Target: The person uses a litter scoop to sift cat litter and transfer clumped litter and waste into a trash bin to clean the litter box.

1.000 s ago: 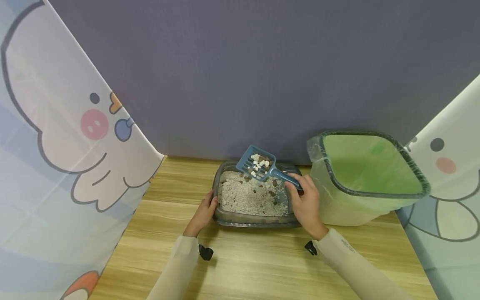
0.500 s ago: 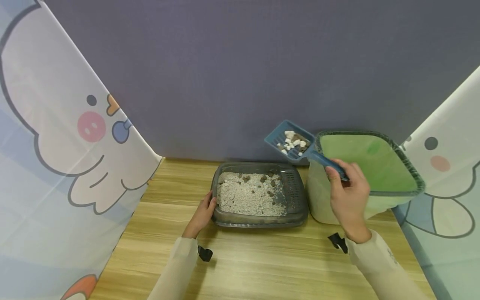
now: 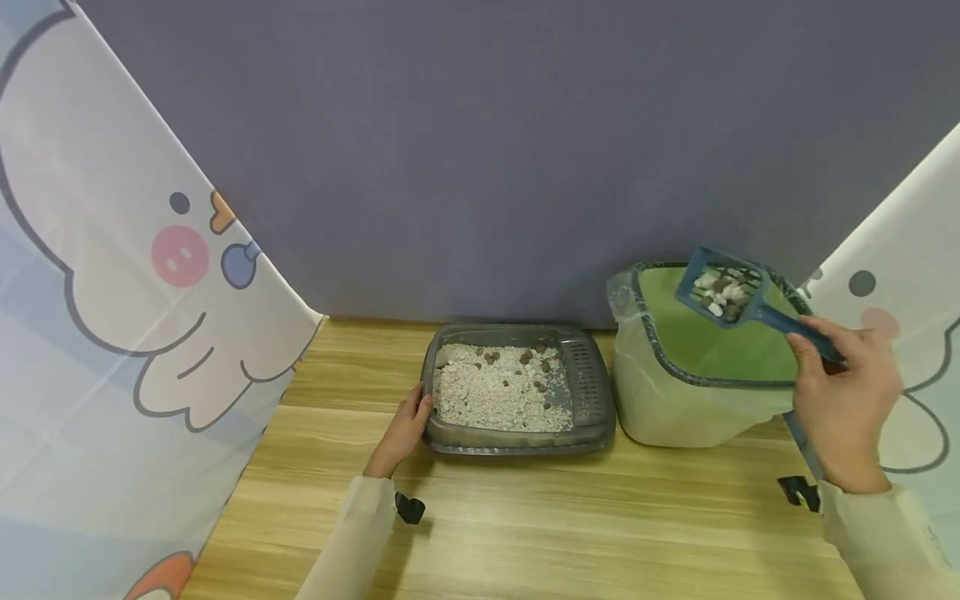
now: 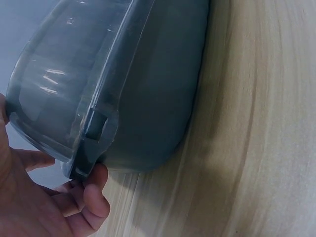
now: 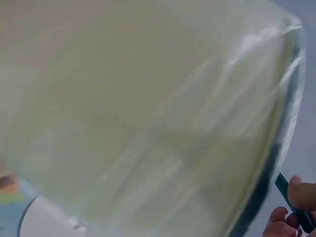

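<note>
My right hand [image 3: 851, 396] grips the handle of a blue slotted litter scoop [image 3: 795, 323]. White and brown clumps [image 3: 722, 292] lie in its head, which is over the opening of a bag-lined bin [image 3: 675, 408]. In the right wrist view the bin's side fills most of the frame, and only fingertips [image 5: 301, 195] and a bit of the handle show. My left hand [image 3: 402, 429] holds the left rim of a grey litter box [image 3: 517, 442]. Fingers [image 4: 94, 200] curl at that rim in the left wrist view. Pale litter [image 3: 495, 392] with several brown lumps covers most of the box floor.
The box and bin stand side by side on a wood-grain tabletop [image 3: 525, 533]. A grey-purple backdrop [image 3: 450, 167] rises right behind them. Cartoon-printed sheets [image 3: 97, 250] close off the left and right sides.
My right hand has carried the loaded scoop up and rightward, from over the litter box to over the bin. The left hand has stayed at the box's rim.
</note>
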The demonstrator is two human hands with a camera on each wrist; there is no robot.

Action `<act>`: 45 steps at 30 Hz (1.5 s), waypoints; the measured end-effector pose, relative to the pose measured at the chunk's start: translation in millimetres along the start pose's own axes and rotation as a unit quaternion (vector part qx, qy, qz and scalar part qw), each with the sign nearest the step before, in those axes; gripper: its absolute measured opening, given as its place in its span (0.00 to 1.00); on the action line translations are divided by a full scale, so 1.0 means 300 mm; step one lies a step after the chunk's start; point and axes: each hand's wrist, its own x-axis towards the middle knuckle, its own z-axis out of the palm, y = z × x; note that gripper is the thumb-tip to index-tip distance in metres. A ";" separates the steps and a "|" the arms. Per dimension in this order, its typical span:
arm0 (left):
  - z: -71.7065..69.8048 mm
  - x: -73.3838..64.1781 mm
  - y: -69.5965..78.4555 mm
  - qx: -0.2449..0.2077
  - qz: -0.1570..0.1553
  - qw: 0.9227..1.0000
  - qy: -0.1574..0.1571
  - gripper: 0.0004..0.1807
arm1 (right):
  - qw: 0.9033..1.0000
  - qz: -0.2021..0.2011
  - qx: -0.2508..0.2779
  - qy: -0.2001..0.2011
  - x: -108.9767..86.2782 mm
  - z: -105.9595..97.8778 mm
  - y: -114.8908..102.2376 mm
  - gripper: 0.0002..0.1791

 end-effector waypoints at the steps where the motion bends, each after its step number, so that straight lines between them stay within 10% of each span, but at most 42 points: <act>1: 0.001 -0.002 -0.002 0.000 0.000 1.000 0.000 0.35 | 1.000 -0.015 -0.011 -0.014 0.002 -0.006 0.015 0.14; 15: 0.000 -0.016 -0.021 -0.012 -0.010 1.000 0.001 0.36 | 0.994 -0.039 0.037 0.098 0.016 0.003 -0.020 0.08; 26: -0.003 -0.007 -0.020 -0.008 0.004 1.000 0.009 0.35 | 0.984 -0.011 0.168 0.064 -0.083 0.083 -0.211 0.10; 35: -0.006 -0.002 -0.001 -0.009 0.003 1.000 0.008 0.34 | 0.973 -0.049 0.152 -0.167 -0.250 0.260 -0.330 0.14; 45: 0.003 0.002 0.002 -0.014 0.001 1.000 0.000 0.36 | 0.893 0.004 0.112 -0.436 -0.433 0.498 -0.255 0.15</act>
